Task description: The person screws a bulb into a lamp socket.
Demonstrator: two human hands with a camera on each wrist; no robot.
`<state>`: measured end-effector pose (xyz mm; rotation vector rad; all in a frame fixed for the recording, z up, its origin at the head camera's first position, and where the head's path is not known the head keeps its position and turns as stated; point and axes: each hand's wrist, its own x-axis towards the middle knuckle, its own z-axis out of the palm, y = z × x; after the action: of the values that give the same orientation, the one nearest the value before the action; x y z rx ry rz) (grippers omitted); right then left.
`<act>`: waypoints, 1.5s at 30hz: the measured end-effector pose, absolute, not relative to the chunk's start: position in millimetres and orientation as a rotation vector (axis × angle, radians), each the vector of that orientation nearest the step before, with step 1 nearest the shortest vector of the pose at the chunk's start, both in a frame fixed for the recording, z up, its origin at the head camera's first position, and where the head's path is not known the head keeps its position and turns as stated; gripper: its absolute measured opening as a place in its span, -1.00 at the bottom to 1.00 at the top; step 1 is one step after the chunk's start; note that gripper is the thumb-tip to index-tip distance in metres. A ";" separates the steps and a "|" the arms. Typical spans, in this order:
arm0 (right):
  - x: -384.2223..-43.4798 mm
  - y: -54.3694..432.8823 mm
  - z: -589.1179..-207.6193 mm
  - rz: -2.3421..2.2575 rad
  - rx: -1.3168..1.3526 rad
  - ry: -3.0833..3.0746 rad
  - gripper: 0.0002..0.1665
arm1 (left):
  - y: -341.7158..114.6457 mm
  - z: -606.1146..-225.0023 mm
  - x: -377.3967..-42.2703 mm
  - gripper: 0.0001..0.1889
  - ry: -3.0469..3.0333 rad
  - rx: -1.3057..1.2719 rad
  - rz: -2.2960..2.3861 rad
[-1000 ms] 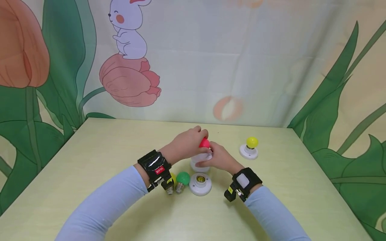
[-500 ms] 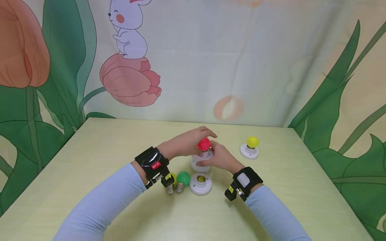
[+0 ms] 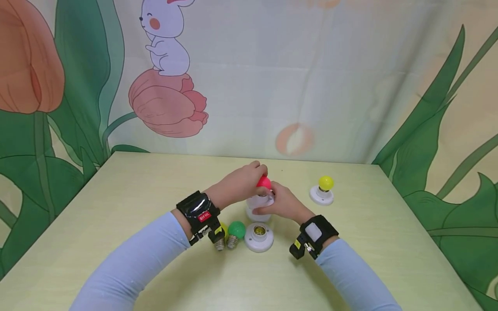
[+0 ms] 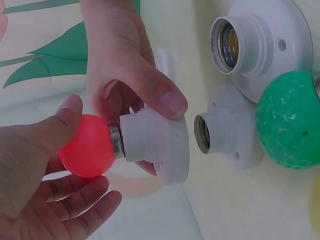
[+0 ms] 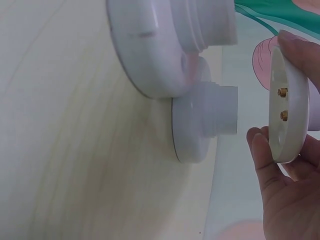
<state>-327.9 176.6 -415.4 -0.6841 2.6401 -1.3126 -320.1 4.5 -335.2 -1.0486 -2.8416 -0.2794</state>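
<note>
My left hand grips a red light bulb between thumb and fingers. The bulb's metal base sits partly inside a white lamp socket, with some thread still showing. Holding that socket by its round base, my right hand keeps it above the table; two brass screws show on its underside in the right wrist view. Below the hands, two more white sockets stand on the table: a near one, whose opening faces up, and one behind it, partly hidden by the held socket in the head view.
Left of the near socket lie a green bulb and a yellow bulb, the latter partly behind the left wrist camera. Farther right, another yellow bulb stands in a white socket. A printed curtain hangs behind the table.
Half a second ago the left fingers were spread off the red bulb; now they are curled round it again, as they were one second ago. The right hand stays in place with the socket.
</note>
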 end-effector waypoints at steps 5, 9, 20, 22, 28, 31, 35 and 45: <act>-328.7 177.6 -414.7 -1.333 -0.693 2.640 -0.18 | 5.5 -331.0 -320.4 -0.58 -2.841 -1.127 -0.320; -327.7 179.0 -414.7 -1.331 -0.706 2.635 -0.16 | 4.3 -330.1 -320.2 -0.59 -2.807 -1.233 -0.326; -327.4 179.6 -418.7 -1.296 -0.665 2.658 -0.15 | 2.6 -330.6 -319.6 -0.40 -2.876 -1.166 -0.461; -328.1 179.7 -419.0 -1.302 -0.659 2.660 -0.19 | 4.2 -332.3 -318.0 -0.34 -2.898 -1.056 -0.443; -327.1 178.4 -417.7 -1.310 -0.694 2.654 -0.21 | 6.4 -338.0 -313.2 -0.44 -2.876 -1.001 -0.294; -326.5 178.3 -417.5 -1.311 -0.695 2.659 -0.18 | 6.7 -338.8 -313.0 -0.51 -2.832 -1.057 -0.209; -326.5 178.1 -417.5 -1.321 -0.713 2.652 -0.14 | 5.5 -337.4 -314.1 -0.58 -2.817 -1.148 -0.242; -328.9 177.3 -422.3 -1.301 -0.733 2.644 -0.06 | -0.5 -331.9 -317.5 -0.53 -2.889 -1.315 -0.470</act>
<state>-328.9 177.3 -422.3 -0.7332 2.6436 -1.3014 -317.5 -0.5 -331.9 -1.3150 -2.8886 -0.4703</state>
